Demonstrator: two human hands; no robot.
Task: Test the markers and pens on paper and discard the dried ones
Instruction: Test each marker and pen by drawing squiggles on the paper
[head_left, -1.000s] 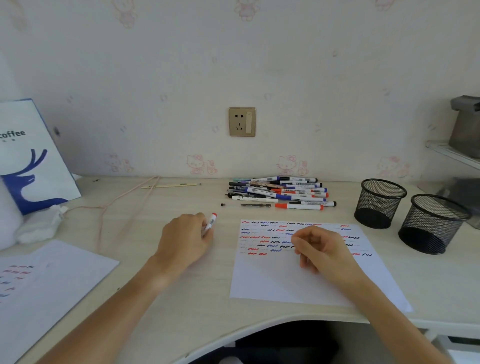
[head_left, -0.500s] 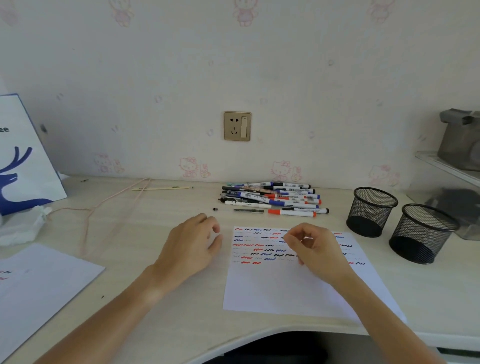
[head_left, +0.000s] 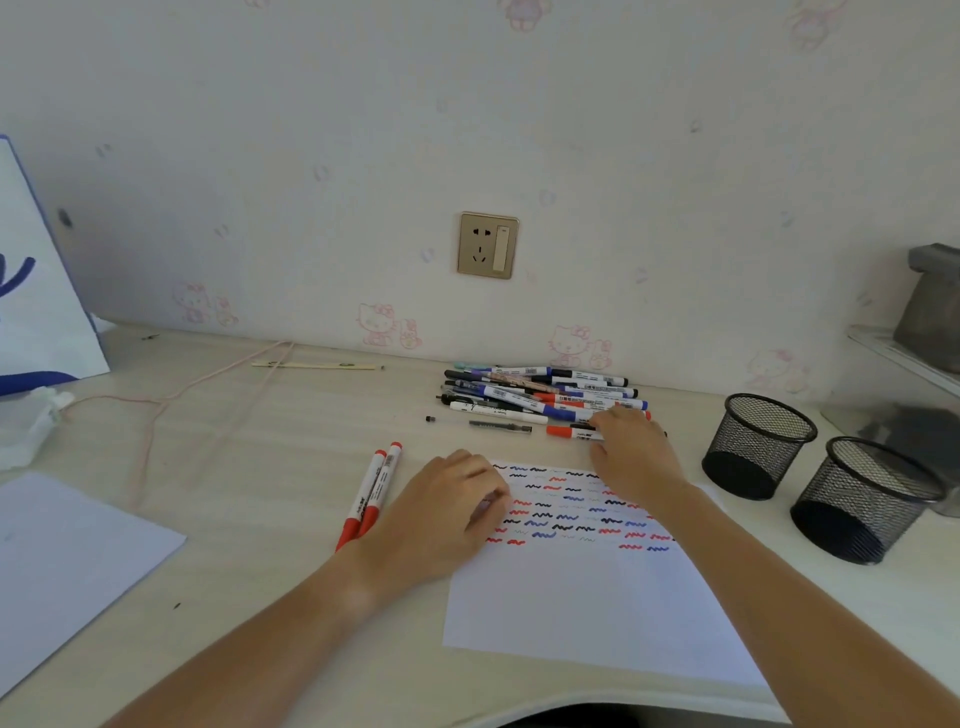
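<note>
My right hand (head_left: 631, 452) has left the test sheet (head_left: 582, 587) and now sits on the near edge of the pen pile (head_left: 540, 397), fingers curled over a red-capped marker (head_left: 569, 431); grip unclear. Left hand (head_left: 447, 512), relaxed and empty, steadies the sheet. Two red markers (head_left: 371, 493) newly lie on the bench (head_left: 249, 467) beside it: tested, I judge. Next pen coming.
</note>
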